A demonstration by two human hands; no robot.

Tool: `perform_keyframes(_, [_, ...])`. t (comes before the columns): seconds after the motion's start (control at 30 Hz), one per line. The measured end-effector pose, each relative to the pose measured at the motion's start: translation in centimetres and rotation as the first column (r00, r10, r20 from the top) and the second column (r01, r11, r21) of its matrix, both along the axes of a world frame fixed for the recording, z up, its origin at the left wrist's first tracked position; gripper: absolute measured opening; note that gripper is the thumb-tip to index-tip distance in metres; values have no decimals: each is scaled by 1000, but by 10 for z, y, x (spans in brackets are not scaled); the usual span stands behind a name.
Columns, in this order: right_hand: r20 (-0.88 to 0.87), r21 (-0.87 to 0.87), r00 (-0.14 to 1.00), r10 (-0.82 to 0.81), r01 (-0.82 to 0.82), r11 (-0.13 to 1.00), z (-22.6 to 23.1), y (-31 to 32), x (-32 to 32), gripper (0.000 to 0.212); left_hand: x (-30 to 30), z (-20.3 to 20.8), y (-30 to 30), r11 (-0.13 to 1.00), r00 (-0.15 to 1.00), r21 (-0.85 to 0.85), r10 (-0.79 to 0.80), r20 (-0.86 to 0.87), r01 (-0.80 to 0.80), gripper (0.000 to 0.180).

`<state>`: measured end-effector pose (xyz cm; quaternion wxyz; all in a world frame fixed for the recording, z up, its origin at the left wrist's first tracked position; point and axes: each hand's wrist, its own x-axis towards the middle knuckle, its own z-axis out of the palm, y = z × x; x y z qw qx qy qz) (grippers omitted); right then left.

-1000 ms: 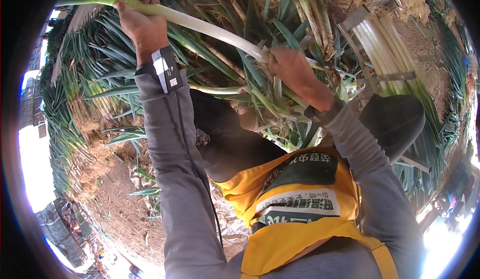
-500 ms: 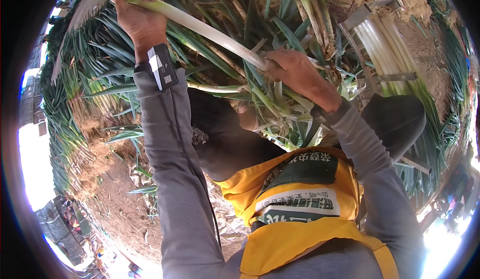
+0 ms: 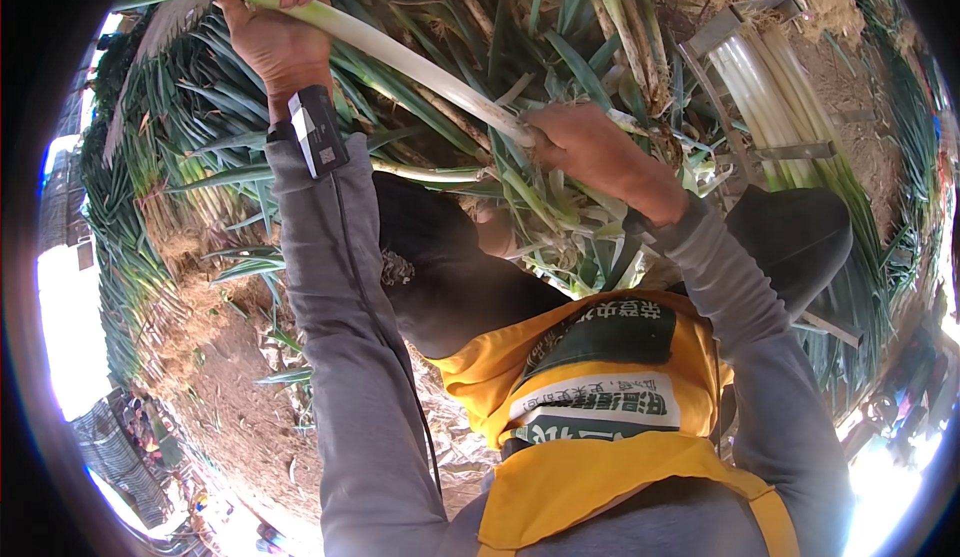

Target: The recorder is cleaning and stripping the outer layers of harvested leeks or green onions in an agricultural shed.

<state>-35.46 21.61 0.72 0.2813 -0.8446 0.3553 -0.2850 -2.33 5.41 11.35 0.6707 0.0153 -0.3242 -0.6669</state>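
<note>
A long green onion [image 3: 410, 64] with a white stem and green top slants across the upper part of the view. My left hand [image 3: 283, 42] is closed round it where the white turns to green, its leafy end sticking out past the hand to the upper left. At the root end my right hand [image 3: 600, 149] is closed with the fingers pinched on the stem's tip, hiding most of the roots. Loose green onions and stripped leaves [image 3: 540, 197] lie below and behind the held one. A wristband with a small black-and-white box [image 3: 318, 135] is on my left wrist.
To the right, a metal frame [image 3: 745, 87] holds a bundle of cleaned white-stemmed green onions [image 3: 775, 97]. Heaped unpeeled green onions [image 3: 225, 77] line the left side. Bare brown soil [image 3: 250, 387] shows at lower left. My knees and yellow apron [image 3: 600, 477] are close below.
Both hands and the green onion have shifted very slightly left. The grip of each hand looks the same.
</note>
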Motion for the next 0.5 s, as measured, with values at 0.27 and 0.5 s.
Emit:
perform_keyframes(0.27, [29,10,990,-136,136,991,-5,11,11,17,-3,4,2,999,999,-11,-29,43,30,71])
perform_keyframes(0.5, [17,188,979,-204,197,962,16,15,15,10,-8,7,11,996,997,-32,-82,4,82,68])
